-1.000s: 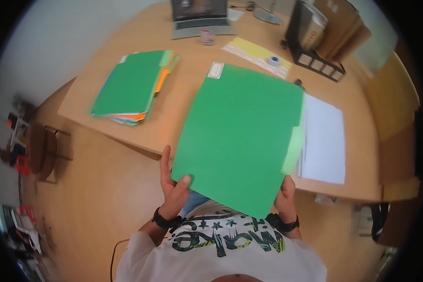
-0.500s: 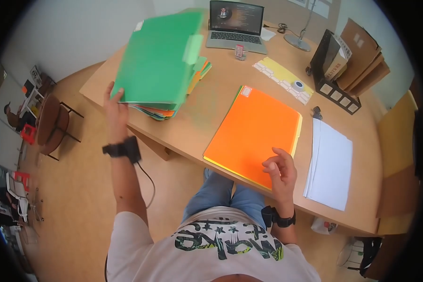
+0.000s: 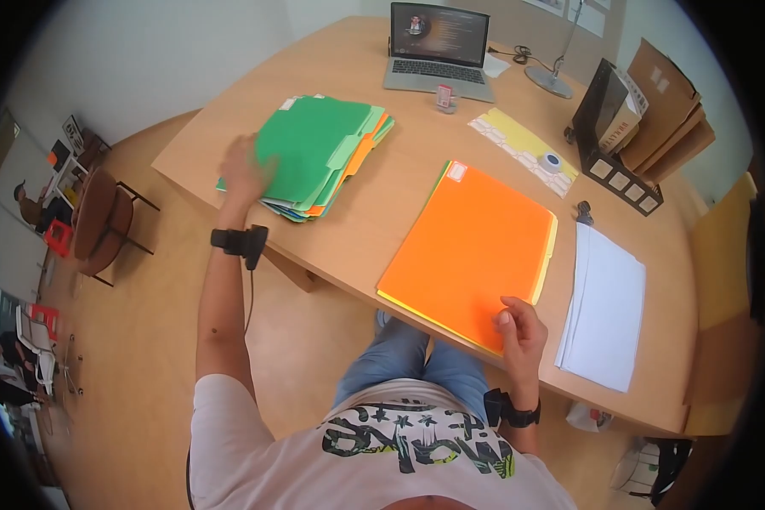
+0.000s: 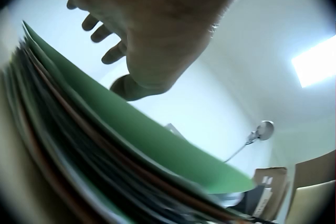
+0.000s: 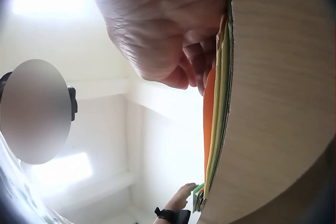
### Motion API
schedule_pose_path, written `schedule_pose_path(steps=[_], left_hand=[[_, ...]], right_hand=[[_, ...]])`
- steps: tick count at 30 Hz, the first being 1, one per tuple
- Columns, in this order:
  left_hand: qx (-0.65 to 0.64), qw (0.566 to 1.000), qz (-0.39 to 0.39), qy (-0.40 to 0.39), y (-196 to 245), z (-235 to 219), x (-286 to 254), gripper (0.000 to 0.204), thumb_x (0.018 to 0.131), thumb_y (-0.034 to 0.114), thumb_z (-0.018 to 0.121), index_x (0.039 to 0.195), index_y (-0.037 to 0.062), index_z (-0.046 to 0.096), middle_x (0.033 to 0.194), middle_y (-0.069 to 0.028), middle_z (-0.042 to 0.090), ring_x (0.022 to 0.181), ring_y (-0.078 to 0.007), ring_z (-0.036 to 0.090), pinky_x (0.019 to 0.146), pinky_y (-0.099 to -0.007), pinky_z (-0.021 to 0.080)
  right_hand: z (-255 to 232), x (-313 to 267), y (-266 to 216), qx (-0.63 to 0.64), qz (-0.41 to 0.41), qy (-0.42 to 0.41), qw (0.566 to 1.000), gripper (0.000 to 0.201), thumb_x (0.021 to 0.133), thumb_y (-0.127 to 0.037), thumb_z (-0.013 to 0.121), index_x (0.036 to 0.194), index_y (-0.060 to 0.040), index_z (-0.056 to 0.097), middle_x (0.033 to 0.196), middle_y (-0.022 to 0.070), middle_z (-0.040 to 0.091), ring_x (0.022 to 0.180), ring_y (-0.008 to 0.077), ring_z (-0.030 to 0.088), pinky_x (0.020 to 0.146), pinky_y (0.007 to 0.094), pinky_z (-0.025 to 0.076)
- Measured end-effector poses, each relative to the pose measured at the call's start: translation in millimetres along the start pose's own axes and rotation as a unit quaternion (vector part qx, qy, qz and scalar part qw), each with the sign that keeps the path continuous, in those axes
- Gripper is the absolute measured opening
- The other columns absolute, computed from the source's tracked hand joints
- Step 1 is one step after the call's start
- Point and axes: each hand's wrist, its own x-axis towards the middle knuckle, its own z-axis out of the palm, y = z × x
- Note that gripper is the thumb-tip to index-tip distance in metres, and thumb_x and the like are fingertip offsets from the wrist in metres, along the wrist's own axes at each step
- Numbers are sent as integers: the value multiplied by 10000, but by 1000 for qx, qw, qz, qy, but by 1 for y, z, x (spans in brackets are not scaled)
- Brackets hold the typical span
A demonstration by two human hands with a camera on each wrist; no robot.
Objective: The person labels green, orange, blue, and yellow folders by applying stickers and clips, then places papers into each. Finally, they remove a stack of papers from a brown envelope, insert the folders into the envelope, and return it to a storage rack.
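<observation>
A stack of folders with a green one [image 3: 310, 149] on top lies at the table's left; orange and other colours show along its edges. Over the stack's left side is the left hand [image 3: 245, 170], blurred; in the left wrist view this hand [image 4: 142, 29] has its fingers apart above the green folder [image 4: 142, 129] and holds nothing. An orange folder [image 3: 472, 251] lies on a thinner pile at the table's front edge. The right hand [image 3: 523, 334], fingers loosely bent, is at that pile's lower right corner; in the right wrist view it [image 5: 163, 35] holds nothing.
White papers [image 3: 603, 310] lie right of the orange folder, with a black clip [image 3: 584, 212] above them. Farther back are a laptop [image 3: 438, 70], a small clear container [image 3: 445, 99], a yellow strip [image 3: 523, 149] with a tape roll [image 3: 551, 161], and a black file holder [image 3: 612, 170].
The green folder moved from both hands onto the left stack, uncovering the orange folder. The left hand has let go of it; the right hand released it earlier and stays by the orange folder.
</observation>
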Motion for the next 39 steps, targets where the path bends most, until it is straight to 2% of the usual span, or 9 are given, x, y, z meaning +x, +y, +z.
schedule_pose_path(steps=[1, 5, 9, 12, 17, 21, 27, 32, 39], left_hand=[[-120, 990, 15, -66, 15, 3, 1, 733, 758, 494, 676, 1333, 97, 457, 1344, -210, 448, 1233, -360, 451, 981, -459, 405], [-95, 970, 89, -207, 92, -29, -17, 851, 726, 497, 696, 1403, 88, 382, 1383, -209, 421, 1284, -350, 405, 1016, -440, 379], [-172, 929, 176, -276, 82, -11, -14, 851, 707, 353, 748, 1406, 58, 362, 1384, -226, 419, 1289, -371, 395, 1040, -404, 361], [-212, 914, 224, -263, 74, -18, -16, 829, 695, 237, 767, 1396, 46, 367, 1382, -236, 417, 1275, -388, 399, 1044, -387, 356], [-236, 922, 283, -118, 116, -48, -55, 722, 747, 224, 741, 1360, 34, 410, 1376, -204, 440, 1272, -375, 412, 1048, -417, 354], [-354, 799, 438, -214, 191, -75, -144, 635, 759, 232, 735, 1313, 43, 487, 1385, -168, 453, 1270, -353, 432, 1021, -431, 370], [-302, 823, 428, -219, 249, -70, -193, 652, 714, 354, 762, 1243, 45, 538, 1262, -113, 529, 1055, -329, 496, 905, -419, 414], [-367, 793, 410, -262, 246, -66, -183, 585, 690, 349, 778, 1167, 64, 594, 1199, -91, 548, 1023, -301, 499, 874, -390, 435], [-431, 761, 395, -279, 246, -65, -171, 319, 829, 228, 665, 1079, 31, 637, 1086, -103, 608, 976, -289, 532, 816, -367, 456]], right_hand=[[0, -1, 0, -4, 5, -5, 1000, 254, 938, -157, 583, 1109, 32, 584, 787, 33, 594, 715, 86, 550, 649, 216, 450], [2, -1, 0, 10, 3, 6, 1000, 233, 924, -151, 603, 1072, 30, 612, 785, 39, 601, 713, 93, 562, 640, 215, 451], [-1, -1, 0, -8, -5, 29, 1000, 181, 903, -112, 610, 1021, 21, 640, 771, 70, 619, 694, 121, 590, 626, 224, 459], [2, 1, -4, -30, -27, 36, 999, 163, 891, -96, 611, 1007, 13, 647, 766, 86, 616, 675, 134, 590, 613, 231, 454], [-1, 3, -9, -65, -44, 24, 997, 141, 889, -105, 603, 978, -6, 650, 780, 99, 619, 619, 167, 567, 567, 264, 439], [-10, -2, -14, -100, -55, 26, 993, 168, 876, -127, 620, 1008, -25, 642, 800, 103, 625, 631, 213, 577, 577, 299, 456], [-89, -30, -15, -286, -109, 93, 948, 429, 758, -237, 741, 1132, -68, 615, 1032, 129, 604, 933, 304, 585, 782, 365, 479], [-165, -72, -11, -481, 76, 105, 867, 867, 569, -355, 844, 1322, -103, 494, 1342, 164, 479, 1262, 385, 398, 1037, 462, 341], [-175, -82, -2, -400, 101, 128, 902, 671, 687, -381, 774, 1264, -123, 550, 1096, 116, 601, 1016, 312, 543, 856, 389, 447]])
